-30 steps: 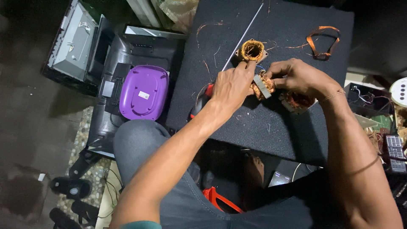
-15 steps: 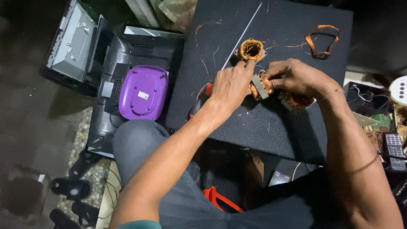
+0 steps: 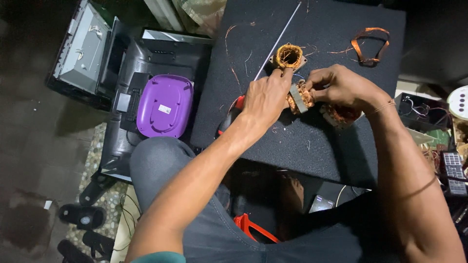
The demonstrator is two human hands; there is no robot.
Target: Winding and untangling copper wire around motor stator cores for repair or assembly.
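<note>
My left hand (image 3: 265, 97) and my right hand (image 3: 336, 87) meet over a black mat (image 3: 292, 141), both gripping a small motor stator with copper windings (image 3: 300, 97). A second copper-wound stator (image 3: 341, 116) lies under my right wrist. Just beyond my fingers stands a third copper coil core (image 3: 288, 56), with a thin metal rod (image 3: 280, 44) running past it. A red-handled tool (image 3: 231, 114) lies on the mat, partly hidden under my left wrist.
An orange loop of copper wire (image 3: 368, 46) lies at the mat's far right. A purple plastic case (image 3: 163, 104) rests on dark electronic housings (image 3: 122, 73) at left. Remote controls (image 3: 453, 170) and circuit parts sit at right. Sandals (image 3: 80, 216) lie on the floor.
My hands have stayed together on the wound stator, with only small shifts of the fingers around it.
</note>
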